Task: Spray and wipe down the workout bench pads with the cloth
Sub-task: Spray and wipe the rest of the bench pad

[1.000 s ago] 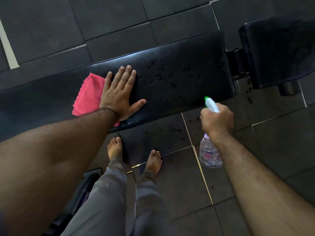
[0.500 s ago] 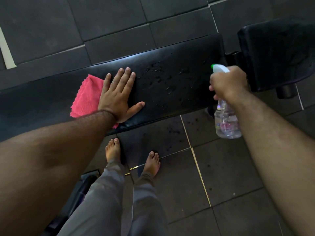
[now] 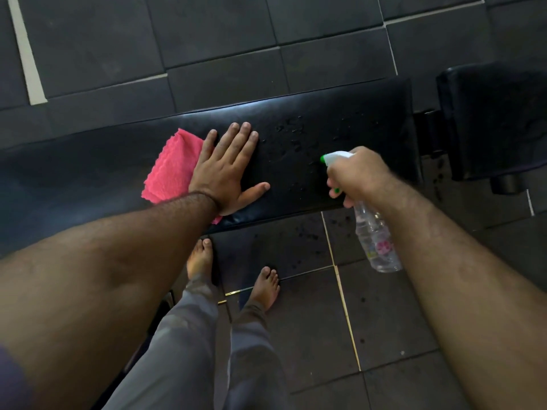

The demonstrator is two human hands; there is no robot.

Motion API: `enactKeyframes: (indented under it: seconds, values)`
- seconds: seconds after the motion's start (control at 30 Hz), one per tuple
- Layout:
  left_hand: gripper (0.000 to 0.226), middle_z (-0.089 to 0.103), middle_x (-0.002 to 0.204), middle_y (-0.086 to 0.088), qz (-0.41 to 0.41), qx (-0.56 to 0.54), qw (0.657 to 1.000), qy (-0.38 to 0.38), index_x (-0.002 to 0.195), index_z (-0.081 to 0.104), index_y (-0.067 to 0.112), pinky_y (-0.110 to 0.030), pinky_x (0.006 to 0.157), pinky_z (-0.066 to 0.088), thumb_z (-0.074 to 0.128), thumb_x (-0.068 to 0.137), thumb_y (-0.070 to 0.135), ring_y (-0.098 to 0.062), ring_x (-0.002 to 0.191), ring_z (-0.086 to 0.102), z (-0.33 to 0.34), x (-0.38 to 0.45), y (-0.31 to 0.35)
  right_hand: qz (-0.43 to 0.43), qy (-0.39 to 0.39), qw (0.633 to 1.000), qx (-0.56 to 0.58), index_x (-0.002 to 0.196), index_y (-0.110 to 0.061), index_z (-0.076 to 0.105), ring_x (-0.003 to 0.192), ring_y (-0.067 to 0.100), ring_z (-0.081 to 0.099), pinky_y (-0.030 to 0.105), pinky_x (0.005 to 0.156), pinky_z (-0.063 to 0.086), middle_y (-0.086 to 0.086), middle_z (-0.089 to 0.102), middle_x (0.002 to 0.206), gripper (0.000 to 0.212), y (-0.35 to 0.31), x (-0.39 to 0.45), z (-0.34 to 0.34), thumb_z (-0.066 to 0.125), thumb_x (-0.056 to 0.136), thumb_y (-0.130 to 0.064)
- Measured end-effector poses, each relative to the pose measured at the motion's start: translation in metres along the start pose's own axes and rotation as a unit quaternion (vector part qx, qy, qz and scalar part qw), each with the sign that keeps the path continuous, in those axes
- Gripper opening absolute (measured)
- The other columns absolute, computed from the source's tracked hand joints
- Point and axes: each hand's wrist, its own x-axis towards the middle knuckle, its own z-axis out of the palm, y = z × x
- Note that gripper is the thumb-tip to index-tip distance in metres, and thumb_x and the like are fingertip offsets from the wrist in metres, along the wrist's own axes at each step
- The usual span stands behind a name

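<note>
A long black bench pad [image 3: 364,119] runs across the view, speckled with spray droplets [image 3: 291,134] on its right half. My left hand [image 3: 228,170] lies flat on the pad, fingers spread, its heel pressing a pink cloth [image 3: 170,170] that sticks out to the left. My right hand [image 3: 359,174] grips a clear spray bottle [image 3: 376,241] with a white and green head, held over the pad's near right part with the nozzle pointing left. A second black pad [image 3: 491,119] sits at the far right.
Dark rubber floor tiles lie beyond the bench. In front of it are glossy tiles with brass joints [image 3: 340,279] and wet spots [image 3: 305,232]. My bare feet [image 3: 266,287] stand close to the bench's near edge. A black roller [image 3: 507,183] hangs under the right pad.
My right hand has lifted the spray bottle from beside the bench, swung it up to the right and then left over the pad. My left hand and the cloth have stayed in place.
</note>
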Motion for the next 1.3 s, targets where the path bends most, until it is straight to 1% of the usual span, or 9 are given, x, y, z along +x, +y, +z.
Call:
enactKeyframes:
  seconds: [0.1, 0.23, 0.6, 0.83, 0.93, 1.03, 1.1, 1.2, 1.3]
  values:
    - [0.107, 0.018, 0.183, -0.01, 0.002, -0.002, 1.0, 0.001, 0.175, 0.02, 0.013, -0.062, 0.135, 0.012, 0.044, 0.096, 0.08, -0.032, 0.17, 0.014, 0.001, 0.0, -0.001, 0.014, 0.0, 1.0, -0.027, 0.103, -0.017, 0.06, 0.062, 0.025, 0.079, 0.05, 0.073, 0.069, 0.003, 0.079, 0.068, 0.027, -0.002, -0.004, 0.013, 0.061, 0.081, -0.033]
    - [0.107, 0.019, 0.183, -0.011, 0.003, -0.001, 1.0, 0.006, 0.175, 0.021, 0.012, -0.063, 0.134, 0.013, 0.045, 0.097, 0.08, -0.032, 0.17, 0.015, 0.001, 0.0, -0.001, -0.013, 0.021, 1.0, 0.017, 0.125, -0.015, 0.06, 0.068, 0.02, 0.079, 0.041, 0.062, 0.067, 0.003, 0.079, 0.08, 0.041, -0.025, 0.002, 0.021, 0.067, 0.086, -0.028]
    - [0.107, 0.019, 0.183, -0.012, 0.011, -0.007, 1.0, -0.003, 0.174, 0.022, 0.008, -0.061, 0.135, 0.011, 0.039, 0.099, 0.082, -0.031, 0.17, 0.015, -0.005, -0.001, 0.001, -0.041, 0.039, 0.993, 0.104, 0.106, -0.005, 0.065, 0.06, 0.024, 0.077, 0.028, 0.044, 0.053, 0.008, 0.076, 0.078, 0.026, -0.09, 0.021, 0.025, 0.052, 0.086, -0.017]
    - [0.11, 0.023, 0.179, -0.022, -0.012, -0.184, 0.983, 0.003, 0.17, 0.023, -0.005, -0.058, 0.137, 0.012, 0.031, 0.101, 0.08, -0.037, 0.169, 0.017, -0.034, -0.005, 0.003, -0.061, 0.088, 0.887, 0.449, 0.085, -0.003, 0.071, 0.071, 0.026, 0.079, 0.029, 0.047, 0.05, 0.008, 0.077, 0.074, 0.02, -0.07, 0.005, 0.01, 0.056, 0.075, 0.005]
    - [0.112, 0.045, 0.166, -0.028, -0.033, -0.38, 0.924, 0.012, 0.16, 0.043, -0.01, -0.049, 0.134, 0.027, 0.026, 0.103, 0.084, -0.037, 0.158, 0.04, -0.057, -0.012, 0.018, -0.069, 0.063, 0.843, 0.53, 0.088, 0.0, 0.074, 0.07, 0.028, 0.075, 0.028, 0.05, 0.051, 0.015, 0.082, 0.086, 0.023, -0.066, -0.007, 0.014, 0.056, 0.074, 0.005]
    - [0.074, 0.074, 0.134, -0.022, -0.145, -0.605, 0.779, -0.071, 0.137, 0.07, 0.002, -0.051, 0.117, 0.052, 0.059, 0.101, 0.066, -0.025, 0.125, 0.068, -0.086, -0.016, 0.039, -0.079, 0.011, 0.805, 0.587, 0.094, -0.003, 0.071, 0.069, 0.024, 0.07, 0.026, 0.052, 0.049, 0.021, 0.081, 0.106, 0.025, -0.078, -0.019, 0.025, 0.053, 0.079, 0.004]
    - [0.064, 0.075, 0.127, -0.021, -0.181, -0.636, 0.741, -0.116, 0.134, 0.068, 0.006, -0.055, 0.11, 0.058, 0.084, 0.086, 0.045, -0.024, 0.114, 0.073, -0.099, -0.02, 0.035, -0.097, -0.019, 0.795, 0.599, 0.096, -0.005, 0.07, 0.068, 0.019, 0.066, 0.026, 0.056, 0.049, 0.02, 0.08, 0.112, 0.025, -0.087, -0.028, 0.033, 0.051, 0.082, 0.004]
    - [0.09, 0.074, 0.131, -0.009, -0.17, -0.568, 0.793, -0.14, 0.145, 0.061, 0.011, -0.049, 0.11, 0.059, 0.1, 0.067, 0.032, -0.021, 0.121, 0.074, -0.112, -0.027, 0.006, -0.14, -0.066, 0.816, 0.557, 0.104, -0.01, 0.07, 0.075, 0.017, 0.067, 0.029, 0.066, 0.048, 0.013, 0.079, 0.113, 0.028, -0.102, -0.038, 0.052, 0.053, 0.085, 0.001]
    - [0.08, 0.077, 0.116, 0.002, -0.162, -0.503, 0.841, -0.115, 0.133, 0.068, 0.019, -0.047, 0.101, 0.061, 0.096, 0.062, 0.043, -0.021, 0.11, 0.076, -0.119, -0.039, -0.021, -0.203, -0.095, 0.834, 0.504, 0.104, -0.016, 0.071, 0.085, 0.017, 0.067, 0.031, 0.074, 0.051, 0.002, 0.073, 0.099, 0.019, -0.12, -0.047, 0.08, 0.065, 0.087, -0.011]
